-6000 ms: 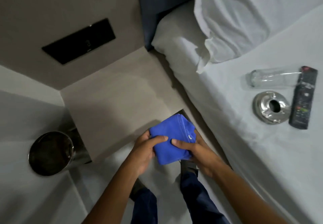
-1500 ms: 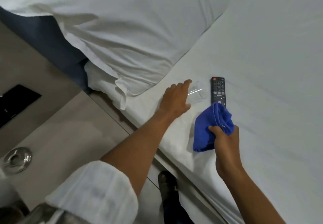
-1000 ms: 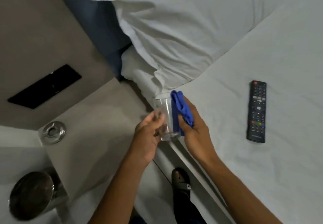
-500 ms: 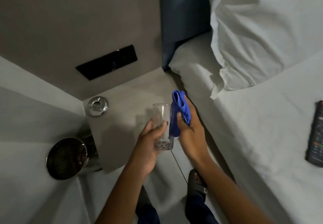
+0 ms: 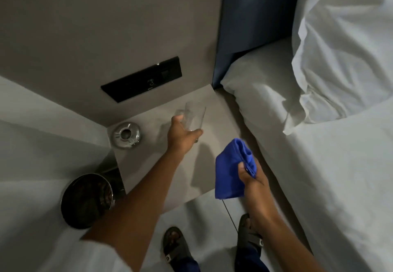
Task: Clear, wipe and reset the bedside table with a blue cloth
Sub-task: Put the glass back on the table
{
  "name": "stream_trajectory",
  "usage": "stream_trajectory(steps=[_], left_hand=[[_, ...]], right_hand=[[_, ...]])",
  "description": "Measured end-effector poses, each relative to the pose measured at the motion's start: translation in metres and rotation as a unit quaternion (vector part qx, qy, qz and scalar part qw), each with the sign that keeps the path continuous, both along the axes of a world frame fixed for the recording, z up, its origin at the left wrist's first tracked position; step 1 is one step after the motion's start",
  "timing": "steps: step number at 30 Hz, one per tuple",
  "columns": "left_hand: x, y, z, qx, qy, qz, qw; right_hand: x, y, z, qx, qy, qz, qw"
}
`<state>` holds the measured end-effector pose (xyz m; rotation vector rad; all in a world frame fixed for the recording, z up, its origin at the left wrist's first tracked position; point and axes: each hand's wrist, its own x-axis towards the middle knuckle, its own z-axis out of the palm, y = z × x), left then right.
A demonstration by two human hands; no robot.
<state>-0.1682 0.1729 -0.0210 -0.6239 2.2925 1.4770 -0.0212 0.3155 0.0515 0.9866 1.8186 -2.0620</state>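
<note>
My left hand [image 5: 179, 134] grips a clear drinking glass [image 5: 194, 115] upright, held out over the back part of the grey bedside table [image 5: 161, 165]. A silver ashtray [image 5: 126, 135] stands at the table's back left corner, left of the glass. My right hand [image 5: 252, 179] holds the folded blue cloth [image 5: 230, 170] over the table's front right corner, apart from the glass. Whether the glass base touches the table I cannot tell.
A round metal bin [image 5: 87, 200] stands on the floor left of the table. A black switch panel [image 5: 142, 79] is on the wall behind it. The white bed [image 5: 331, 165] with a pillow [image 5: 344, 48] borders the table's right side. My sandalled feet [image 5: 176, 248] are below.
The glass was lifted from the bed and rubbed with the cloth. Now my left hand has carried it out over the table, and my right hand with the cloth has drawn away from it.
</note>
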Motion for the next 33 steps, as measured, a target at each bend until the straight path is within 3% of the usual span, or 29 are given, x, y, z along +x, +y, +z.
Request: stream_trajectory(steps=[4,12,17,23,25,29,33], left_hand=[[-0.046,0.012,-0.021,-0.191,0.047,-0.113,0.974],[-0.086,0.040,-0.043,-0.255,0.163,-0.127,0.945],[-0.105,0.049,-0.041,-0.294,0.174,-0.183,0.922],[-0.107,0.056,-0.035,-0.304,0.133,-0.193,0.923],[-0.087,0.066,-0.022,-0.293,0.176,-0.181,0.922],[-0.015,0.110,0.017,-0.178,0.280,-0.212,0.919],[0.057,0.173,0.044,-0.091,0.319,-0.237,0.913]], right_hand=[[0.012,0.031,-0.010,-0.024,-0.020,-0.044,0.999],[0.036,0.072,-0.020,-0.093,-0.030,-0.100,0.990],[0.041,0.084,-0.023,-0.086,-0.034,-0.108,0.990],[0.045,0.095,-0.009,-0.088,-0.023,-0.102,0.991],[0.049,0.101,-0.002,-0.088,-0.019,-0.114,0.989],[0.059,0.116,0.015,-0.050,-0.012,-0.150,0.987],[0.081,0.147,0.026,0.067,0.006,-0.159,0.985]])
